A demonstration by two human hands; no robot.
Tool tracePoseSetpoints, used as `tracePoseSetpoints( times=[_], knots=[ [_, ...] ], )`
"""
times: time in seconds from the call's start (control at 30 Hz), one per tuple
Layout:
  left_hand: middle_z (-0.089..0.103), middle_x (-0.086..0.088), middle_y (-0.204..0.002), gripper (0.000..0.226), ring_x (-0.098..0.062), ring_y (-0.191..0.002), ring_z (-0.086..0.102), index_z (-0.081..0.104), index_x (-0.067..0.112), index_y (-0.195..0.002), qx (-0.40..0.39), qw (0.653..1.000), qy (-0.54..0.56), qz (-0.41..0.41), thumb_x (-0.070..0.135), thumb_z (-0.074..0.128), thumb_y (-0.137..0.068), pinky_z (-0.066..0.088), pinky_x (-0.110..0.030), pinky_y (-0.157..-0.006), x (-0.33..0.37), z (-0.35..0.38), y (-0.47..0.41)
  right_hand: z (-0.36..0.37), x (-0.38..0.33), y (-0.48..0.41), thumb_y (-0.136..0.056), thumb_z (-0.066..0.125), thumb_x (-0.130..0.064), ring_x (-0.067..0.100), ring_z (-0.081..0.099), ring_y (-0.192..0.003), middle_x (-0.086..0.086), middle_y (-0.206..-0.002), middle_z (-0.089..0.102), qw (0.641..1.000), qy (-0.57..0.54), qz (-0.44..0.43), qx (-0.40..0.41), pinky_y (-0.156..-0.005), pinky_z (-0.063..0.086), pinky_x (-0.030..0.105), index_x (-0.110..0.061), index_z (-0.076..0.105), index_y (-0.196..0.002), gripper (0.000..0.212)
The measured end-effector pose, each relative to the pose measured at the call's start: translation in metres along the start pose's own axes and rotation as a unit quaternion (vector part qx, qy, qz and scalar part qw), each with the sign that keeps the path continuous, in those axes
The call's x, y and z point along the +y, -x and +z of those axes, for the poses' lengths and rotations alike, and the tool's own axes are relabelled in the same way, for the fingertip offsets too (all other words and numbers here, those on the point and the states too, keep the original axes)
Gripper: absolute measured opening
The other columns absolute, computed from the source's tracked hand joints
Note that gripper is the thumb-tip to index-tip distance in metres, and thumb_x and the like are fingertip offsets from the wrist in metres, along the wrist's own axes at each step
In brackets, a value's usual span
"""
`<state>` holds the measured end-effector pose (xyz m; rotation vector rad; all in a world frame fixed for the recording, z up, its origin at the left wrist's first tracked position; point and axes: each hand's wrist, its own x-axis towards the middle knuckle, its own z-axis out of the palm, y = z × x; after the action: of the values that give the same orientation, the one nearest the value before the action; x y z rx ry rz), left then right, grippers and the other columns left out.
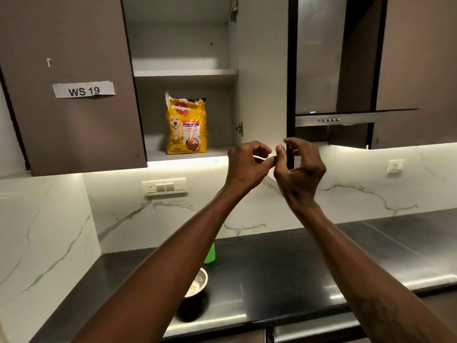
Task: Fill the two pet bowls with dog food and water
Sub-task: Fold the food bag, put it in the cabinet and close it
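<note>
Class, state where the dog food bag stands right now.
In the head view, the dog food bag stands upright on the bottom shelf of the open cabinet, above the wall switches.
</note>
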<state>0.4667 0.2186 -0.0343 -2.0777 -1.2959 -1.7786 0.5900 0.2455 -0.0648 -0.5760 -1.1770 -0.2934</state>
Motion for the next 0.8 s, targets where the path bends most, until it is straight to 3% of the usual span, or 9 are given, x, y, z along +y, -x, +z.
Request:
tracePoseSetpoints(
  times=[0.1,0.2,0.3,0.6,0.8],
  knots=[
    [0.078,-0.003,-0.091,0.018,-0.004,-0.074,0.070,0.080,0.007,-0.096,0.005,1.000,0.004,-0.003,0.021,0.084,-0.085,0.056,-0.008,-0.069,0.002,0.015,-0.001,-0.002,0.008,0.000,-0.091,0.074,-0.021,0.014,0.067,-0.097,0.011,-0.111,0.073,0.999,-0.015,0.049,-0.012,-0.086,0.053,0.010,-0.005,0.071,-0.120,0.033],
    [0.080,-0.005,-0.094,0.020,-0.006,-0.078,0.072,0.081,0.006,-0.101,-0.003,1.000,0.007,-0.002,0.020,0.084,-0.086,0.058,-0.010,-0.075,0.000,0.021,0.000,0.000,0.011,0.001,-0.093,0.073,-0.025,0.010,0.070,-0.091,0.009,-0.107,0.076,0.995,-0.052,0.080,0.016,-0.080,0.060,0.018,-0.005,0.074,-0.119,0.032],
    [0.081,-0.006,-0.097,0.024,-0.010,-0.084,0.076,0.081,0.007,-0.106,-0.009,1.000,0.018,0.014,0.020,0.084,-0.086,0.062,-0.020,-0.082,-0.005,0.018,-0.001,0.007,0.008,0.001,-0.092,0.075,-0.024,0.009,0.071,-0.087,0.009,-0.100,0.077,0.994,-0.066,0.079,0.032,-0.075,0.062,0.021,-0.005,0.076,-0.115,0.029],
    [0.080,-0.008,-0.101,0.028,-0.015,-0.088,0.078,0.078,0.005,-0.112,-0.011,0.998,0.060,-0.011,0.013,0.082,-0.086,0.066,-0.040,-0.079,-0.042,-0.036,0.006,0.050,-0.025,0.025,-0.089,0.081,-0.021,0.007,0.071,-0.081,0.007,-0.095,0.076,0.992,-0.100,0.062,0.037,-0.071,0.060,0.021,-0.005,0.076,-0.111,0.028],
    [0.080,-0.010,-0.099,0.026,-0.016,-0.086,0.079,0.077,0.003,-0.113,-0.026,0.996,0.078,-0.032,0.007,0.080,-0.088,0.066,-0.037,-0.075,-0.069,-0.094,0.010,0.092,-0.058,0.049,-0.088,0.082,-0.018,0.007,0.070,-0.081,0.008,-0.096,0.076,0.992,-0.119,0.044,0.019,-0.073,0.059,0.019,-0.003,0.076,-0.112,0.029]
  ],
)
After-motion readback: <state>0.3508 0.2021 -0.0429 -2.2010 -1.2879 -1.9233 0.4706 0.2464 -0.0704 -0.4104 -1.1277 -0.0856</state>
